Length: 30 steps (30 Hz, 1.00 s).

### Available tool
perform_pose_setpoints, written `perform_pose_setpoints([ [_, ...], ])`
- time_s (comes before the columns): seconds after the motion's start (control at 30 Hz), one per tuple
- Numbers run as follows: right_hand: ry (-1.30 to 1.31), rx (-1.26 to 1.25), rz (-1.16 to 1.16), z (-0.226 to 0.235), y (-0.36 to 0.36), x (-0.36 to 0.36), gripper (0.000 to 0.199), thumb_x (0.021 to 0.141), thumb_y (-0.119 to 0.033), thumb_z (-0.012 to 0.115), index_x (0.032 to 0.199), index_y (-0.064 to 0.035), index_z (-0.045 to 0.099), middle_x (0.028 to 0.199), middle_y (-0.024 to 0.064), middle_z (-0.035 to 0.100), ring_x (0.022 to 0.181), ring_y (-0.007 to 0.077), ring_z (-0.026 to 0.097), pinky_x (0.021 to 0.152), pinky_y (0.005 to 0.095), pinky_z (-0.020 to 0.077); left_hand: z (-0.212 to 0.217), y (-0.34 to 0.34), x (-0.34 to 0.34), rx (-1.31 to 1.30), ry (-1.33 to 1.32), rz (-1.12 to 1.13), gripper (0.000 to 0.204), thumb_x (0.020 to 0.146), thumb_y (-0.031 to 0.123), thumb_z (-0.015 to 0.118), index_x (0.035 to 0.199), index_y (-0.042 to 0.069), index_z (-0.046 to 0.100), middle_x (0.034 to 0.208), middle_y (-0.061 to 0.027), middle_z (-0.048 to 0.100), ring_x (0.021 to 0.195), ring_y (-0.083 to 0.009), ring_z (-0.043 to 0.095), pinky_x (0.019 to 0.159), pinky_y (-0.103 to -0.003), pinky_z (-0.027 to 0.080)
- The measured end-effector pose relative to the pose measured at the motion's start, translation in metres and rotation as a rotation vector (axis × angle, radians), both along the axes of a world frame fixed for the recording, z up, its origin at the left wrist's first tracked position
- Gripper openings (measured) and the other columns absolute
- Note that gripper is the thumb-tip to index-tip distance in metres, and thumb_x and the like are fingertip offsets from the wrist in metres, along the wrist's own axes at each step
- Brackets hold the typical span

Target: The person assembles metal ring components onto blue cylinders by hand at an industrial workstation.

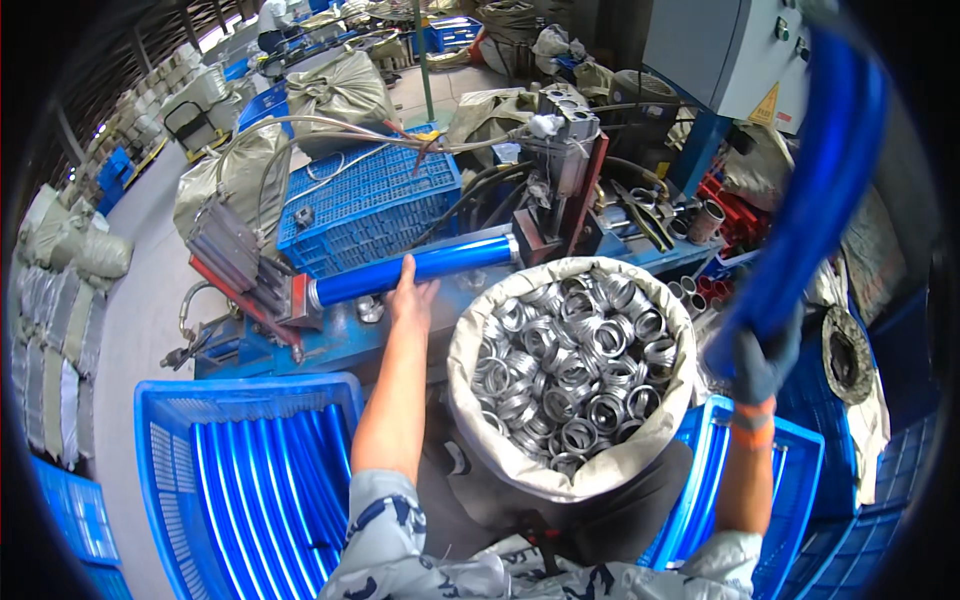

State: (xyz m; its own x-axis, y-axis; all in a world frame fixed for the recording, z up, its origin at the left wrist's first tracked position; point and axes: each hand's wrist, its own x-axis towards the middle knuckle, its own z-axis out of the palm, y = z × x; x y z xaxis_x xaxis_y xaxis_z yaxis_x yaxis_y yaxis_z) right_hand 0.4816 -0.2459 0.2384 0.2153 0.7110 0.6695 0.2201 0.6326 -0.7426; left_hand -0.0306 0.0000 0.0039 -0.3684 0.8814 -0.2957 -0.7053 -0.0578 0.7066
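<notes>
A shiny blue metal tube [420, 265] lies between the two clamp-like ends of a bench machine, a silver ring at each end. My bare left hand [408, 300] grips this tube near its middle from the near side. On the right, my gloved right hand [765, 360] is closed around the lower end of a raised blue tube [825, 180], blurred and steeply tilted; whether it is one tube or two, I cannot tell. Between my arms stands a pale cloth sack [468, 375] with a rolled rim, full of silver threaded rings [575, 370].
A blue crate [150, 440] of blue tubes is at my lower left, another crate [808, 470] at my lower right. Left machine end [245, 265] and right machine end [560, 190] rise from the blue bench. An upturned blue crate [370, 195] and a grey control cabinet [700, 50] stand behind.
</notes>
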Motion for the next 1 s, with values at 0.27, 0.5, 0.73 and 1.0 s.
perform_pose_setpoints([
  [0.27, -0.031, -0.427, -0.633, -0.104, -0.257, 0.181, 0.085, 0.094, 0.008, 0.068, 0.174, -0.0010, 0.042, 0.153, 0.0130, 0.066, 0.133, 0.0236, 0.067, 0.116, 0.0381, 0.0527, -0.052, 0.026, 0.067, -0.182, 0.012, -0.104, 0.092, 0.102, 0.046, 0.089, 0.164, -0.007, 0.046, 0.155, -0.0327, 0.061, 0.139, -0.0553, 0.066, 0.116, -0.067, 0.058],
  [0.5, -0.563, -0.712, -1.118, -0.197, -0.362, 0.215, 0.084, 0.108, -0.022, 0.076, 0.178, -0.0010, 0.035, 0.171, 0.0337, 0.050, 0.161, 0.0452, 0.051, 0.129, 0.0491, 0.0437, -0.073, 0.054, -0.112, -0.113, -0.035, -0.516, 0.108, 0.101, 0.066, 0.078, 0.168, -0.006, 0.033, 0.154, -0.0242, 0.059, 0.140, -0.0363, 0.059, 0.127, -0.047, 0.044],
  [0.73, -0.702, -0.941, -1.344, -0.241, -0.512, 0.256, 0.086, 0.095, -0.027, 0.086, 0.170, -0.0066, 0.051, 0.146, 0.0274, 0.068, 0.131, 0.0473, 0.069, 0.112, 0.0536, 0.0569, -0.075, -0.090, -0.031, -0.009, 0.334, -0.359, 0.078, 0.115, 0.047, 0.071, 0.170, -0.002, 0.045, 0.166, -0.0241, 0.060, 0.155, -0.0360, 0.059, 0.128, -0.048, 0.045],
  [1.0, -0.685, -0.931, -1.283, -0.343, -0.479, 0.300, 0.046, 0.107, -0.036, 0.071, 0.139, -0.0026, 0.075, 0.130, 0.0241, 0.079, 0.118, 0.0449, 0.077, 0.106, 0.0541, 0.0595, -0.112, -0.267, -0.175, -0.233, 0.814, 0.109, 0.063, 0.110, 0.035, 0.079, 0.154, -0.007, 0.063, 0.142, -0.0264, 0.075, 0.129, -0.0362, 0.075, 0.111, -0.045, 0.058],
])
